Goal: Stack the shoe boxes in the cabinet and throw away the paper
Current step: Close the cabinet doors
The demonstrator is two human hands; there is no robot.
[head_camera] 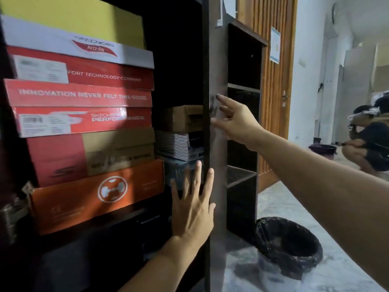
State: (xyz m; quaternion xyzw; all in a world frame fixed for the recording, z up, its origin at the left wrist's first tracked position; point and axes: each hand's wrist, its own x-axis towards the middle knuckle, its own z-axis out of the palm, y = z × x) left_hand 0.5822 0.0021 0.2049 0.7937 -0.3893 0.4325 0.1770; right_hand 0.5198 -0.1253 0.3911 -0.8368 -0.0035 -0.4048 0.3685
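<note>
Two hands on tall dark wooden cabinet door (216, 144): your left hand (192, 205) flat low on its edge, right hand (235, 121) higher, fingers spread, grasping nothing. Stacked red and orange cardboard shoe boxes (84, 127) lie left, inside. Door's long axis vertical; swing leftward.

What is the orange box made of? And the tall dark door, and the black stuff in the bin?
The orange box looks like printed cardboard: flat matte sides, folded edges, a white logo. The cabinet door seems to be dark wood or wood-look board with a smooth, slightly shiny face; which one is hard to tell. The bin liner looks like thin black plastic, crinkled and glossy.
</note>
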